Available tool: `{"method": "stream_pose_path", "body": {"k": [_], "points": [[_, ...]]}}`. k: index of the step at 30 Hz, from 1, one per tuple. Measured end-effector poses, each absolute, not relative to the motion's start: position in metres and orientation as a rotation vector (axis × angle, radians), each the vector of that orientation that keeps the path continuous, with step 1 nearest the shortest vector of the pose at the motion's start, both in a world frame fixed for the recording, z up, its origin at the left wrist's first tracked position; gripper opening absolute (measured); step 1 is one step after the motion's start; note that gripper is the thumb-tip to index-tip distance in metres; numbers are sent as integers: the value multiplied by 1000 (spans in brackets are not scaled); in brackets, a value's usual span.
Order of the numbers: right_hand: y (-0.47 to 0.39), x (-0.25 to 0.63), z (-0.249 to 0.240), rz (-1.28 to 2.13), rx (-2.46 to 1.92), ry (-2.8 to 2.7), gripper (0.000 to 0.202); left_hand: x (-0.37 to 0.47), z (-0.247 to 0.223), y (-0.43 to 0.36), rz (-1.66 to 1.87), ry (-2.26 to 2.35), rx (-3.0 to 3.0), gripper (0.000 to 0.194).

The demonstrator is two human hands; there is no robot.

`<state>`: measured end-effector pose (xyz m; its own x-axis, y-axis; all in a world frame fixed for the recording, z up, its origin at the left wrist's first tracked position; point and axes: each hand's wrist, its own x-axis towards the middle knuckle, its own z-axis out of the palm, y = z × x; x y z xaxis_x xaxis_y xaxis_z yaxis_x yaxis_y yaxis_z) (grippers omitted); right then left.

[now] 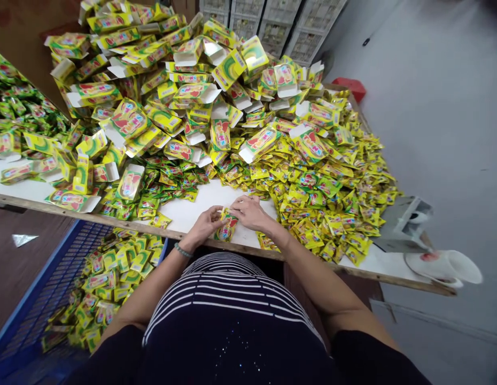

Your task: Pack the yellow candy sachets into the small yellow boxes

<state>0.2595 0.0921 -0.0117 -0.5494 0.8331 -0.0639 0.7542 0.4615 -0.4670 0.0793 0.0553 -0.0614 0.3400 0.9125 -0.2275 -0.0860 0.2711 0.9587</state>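
Close to the table's front edge, a small yellow and green carton with a red fruit print is between my two hands. My left hand grips its left side, with a beaded bracelet on the wrist. At the top end of the carton are the bent fingers of my right hand; whether they pinch a flap or a sachet there I cannot make out. To the right lies a heap of yellow sachets. Green sachets lie to the left, and open-flapped cartons are piled behind.
Below the table on the left stands a blue crate holding many filled-looking cartons. A grey metal device and a white scoop-like container sit at the right end. White crates are stacked beyond, and a grey wall rises on the right.
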Motion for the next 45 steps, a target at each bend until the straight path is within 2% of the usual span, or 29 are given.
{"method": "stream_pose_path", "body": {"k": [5, 9, 13, 16, 21, 24, 25, 31, 35, 37, 45], "points": [[83, 248, -21, 635, -1308, -2607, 34, 70, -66, 53, 877, 985, 1086, 47], [73, 259, -33, 588, -1304, -2154, 22, 66, -64, 48, 906, 1105, 1152, 51], [61, 269, -56, 689, -1276, -1799, 23, 65, -62, 38, 932, 1227, 1331, 53], [55, 267, -68, 907, -1226, -1787, 22, 68, -61, 33, 950, 1268, 1476, 47], [60, 267, -59, 896, -1244, -1926, 16, 70, -62, 34, 906, 1259, 1630, 29], [66, 270, -47, 923, -1380, -1884, 32, 70, -62, 38, 877, 1262, 1666, 21], [68, 271, -43, 923, -1409, -1887, 36, 71, -63, 39, 874, 1251, 1638, 21], [69, 270, -31, 781, -1272, -2124, 27, 74, -67, 42, 929, 1143, 1281, 46], [71, 267, -29, 685, -1310, -2235, 11, 77, -68, 43, 922, 1106, 1207, 51], [75, 267, -28, 677, -1326, -2251, 10, 77, -68, 43, 915, 1104, 1192, 52], [98, 276, -22, 1034, -1281, -2249, 16, 71, -70, 42, 871, 1120, 1276, 52]]}}
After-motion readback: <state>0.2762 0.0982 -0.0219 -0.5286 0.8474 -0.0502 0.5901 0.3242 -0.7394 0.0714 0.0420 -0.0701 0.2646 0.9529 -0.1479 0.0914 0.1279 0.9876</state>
